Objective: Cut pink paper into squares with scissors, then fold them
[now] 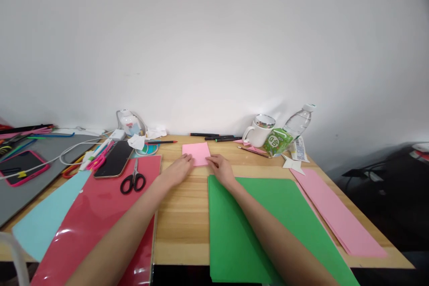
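Note:
A small square of pink paper [196, 153] lies on the wooden table in front of me. At its lower left corner is my left hand [180, 170], fingers bent and pressed together on the paper. My right hand [221, 169] pinches the right edge between thumb and fingers. Just below that hand is a stack of green paper [254, 214], which my right forearm crosses. Black-handled scissors [134, 179] rest on a red paper pack [103, 205] in a glossy sleeve, left of my left hand.
Behind the pink square lie several dark pens [221, 137]. A white mug [259, 132], a green box [278, 142] and a tilted clear bottle [298, 121] stand at the back right. Pink strips [335, 212] lie along the right edge; a phone [114, 159] lies left.

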A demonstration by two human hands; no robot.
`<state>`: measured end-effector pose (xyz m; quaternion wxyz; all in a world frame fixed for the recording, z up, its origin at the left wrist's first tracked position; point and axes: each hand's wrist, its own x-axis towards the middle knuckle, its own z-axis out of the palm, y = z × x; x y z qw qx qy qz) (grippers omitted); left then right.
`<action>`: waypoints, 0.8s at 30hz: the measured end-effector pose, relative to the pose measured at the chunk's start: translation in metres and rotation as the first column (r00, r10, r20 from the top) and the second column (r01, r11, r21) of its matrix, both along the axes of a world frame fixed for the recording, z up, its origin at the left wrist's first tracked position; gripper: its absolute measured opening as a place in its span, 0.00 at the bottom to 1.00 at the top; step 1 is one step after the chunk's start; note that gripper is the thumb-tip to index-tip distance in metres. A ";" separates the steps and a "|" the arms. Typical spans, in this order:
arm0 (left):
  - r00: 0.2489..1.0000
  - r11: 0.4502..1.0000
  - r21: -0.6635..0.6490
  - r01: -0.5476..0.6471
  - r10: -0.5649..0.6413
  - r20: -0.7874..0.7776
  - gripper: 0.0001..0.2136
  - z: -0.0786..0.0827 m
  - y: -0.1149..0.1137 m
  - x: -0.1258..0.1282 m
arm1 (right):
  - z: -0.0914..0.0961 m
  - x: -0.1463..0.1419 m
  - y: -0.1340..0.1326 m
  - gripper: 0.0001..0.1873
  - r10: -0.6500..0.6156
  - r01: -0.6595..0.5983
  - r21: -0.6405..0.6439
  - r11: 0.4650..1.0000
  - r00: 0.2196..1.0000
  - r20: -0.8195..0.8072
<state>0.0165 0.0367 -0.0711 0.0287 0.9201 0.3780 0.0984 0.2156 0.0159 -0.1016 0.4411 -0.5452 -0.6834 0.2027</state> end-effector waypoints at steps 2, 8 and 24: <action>0.998 1.000 -0.013 -0.022 0.023 0.051 0.13 -0.001 0.002 -0.005 | -0.003 0.001 -0.001 0.11 0.010 -0.010 0.005 1.000 0.999 -0.049; 0.977 0.994 -0.089 -0.066 0.083 0.198 0.11 0.003 0.002 -0.014 | -0.007 0.005 -0.002 0.09 0.013 -0.015 -0.013 1.000 0.986 -0.164; 0.771 0.977 -0.167 -0.134 0.209 0.601 0.10 0.002 -0.003 -0.010 | 0.001 0.002 -0.010 0.09 -0.034 0.029 -0.022 0.999 0.940 -0.339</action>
